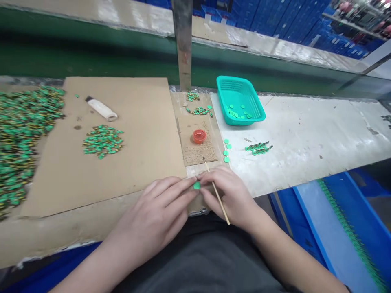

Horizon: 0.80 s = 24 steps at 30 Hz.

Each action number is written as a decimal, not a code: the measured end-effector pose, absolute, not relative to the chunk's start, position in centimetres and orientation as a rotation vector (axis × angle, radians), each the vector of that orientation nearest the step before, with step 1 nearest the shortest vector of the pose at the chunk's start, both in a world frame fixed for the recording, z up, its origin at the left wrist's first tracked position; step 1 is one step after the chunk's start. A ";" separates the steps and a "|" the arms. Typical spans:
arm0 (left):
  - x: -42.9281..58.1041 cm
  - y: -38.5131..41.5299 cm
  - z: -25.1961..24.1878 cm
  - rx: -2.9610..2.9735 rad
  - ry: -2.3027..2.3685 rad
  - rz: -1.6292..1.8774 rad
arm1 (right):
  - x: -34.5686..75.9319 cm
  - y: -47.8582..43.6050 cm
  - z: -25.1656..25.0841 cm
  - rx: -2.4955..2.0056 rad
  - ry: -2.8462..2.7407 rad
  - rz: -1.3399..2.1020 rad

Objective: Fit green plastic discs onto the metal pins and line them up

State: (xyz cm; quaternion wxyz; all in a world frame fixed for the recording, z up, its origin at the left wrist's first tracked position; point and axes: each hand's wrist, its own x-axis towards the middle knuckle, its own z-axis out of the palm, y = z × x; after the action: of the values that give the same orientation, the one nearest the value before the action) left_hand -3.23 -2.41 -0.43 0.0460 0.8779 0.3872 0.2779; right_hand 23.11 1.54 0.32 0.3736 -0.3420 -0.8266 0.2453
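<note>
At the near edge of the bench my left hand [159,211] and my right hand [227,195] meet, fingertips pinched together on a small green round part [196,185]. My right hand also grips a thin wooden stick [216,190], its tip pointing away toward a small orange cap [199,136] on a brown cork-like pad [198,152]. A few loose green discs [226,150] lie just right of the pad.
A teal basket [241,87] with several green discs stands behind. A row of assembled green parts [258,148] lies on the white surface. Heaps of green parts lie on cardboard [102,140] and at far left [21,134]. A white tube [101,109] and a metal post [183,40] are behind.
</note>
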 end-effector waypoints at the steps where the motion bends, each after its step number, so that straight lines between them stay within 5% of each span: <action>1: -3.3 -3.0 -0.2 2.657 1.211 0.852 | 22.9 1.3 0.2 -0.868 -2.141 0.627; 7: -6.9 -5.8 1.0 2.536 1.448 0.833 | 22.2 0.6 -1.9 -0.913 -2.181 0.560; 15: -23.9 1.0 4.5 1.937 2.450 0.621 | 22.5 0.2 -1.7 -0.899 -2.063 0.517; 24: -27.7 7.9 5.9 1.626 2.478 0.251 | 22.4 0.6 -0.4 -0.940 -1.951 0.525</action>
State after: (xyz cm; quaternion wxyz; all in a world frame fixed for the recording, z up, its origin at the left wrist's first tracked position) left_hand -27.69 7.89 5.89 0.0835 0.5449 0.8301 0.0840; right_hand 22.37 0.58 -0.39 0.4407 -0.3786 -0.7859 0.2115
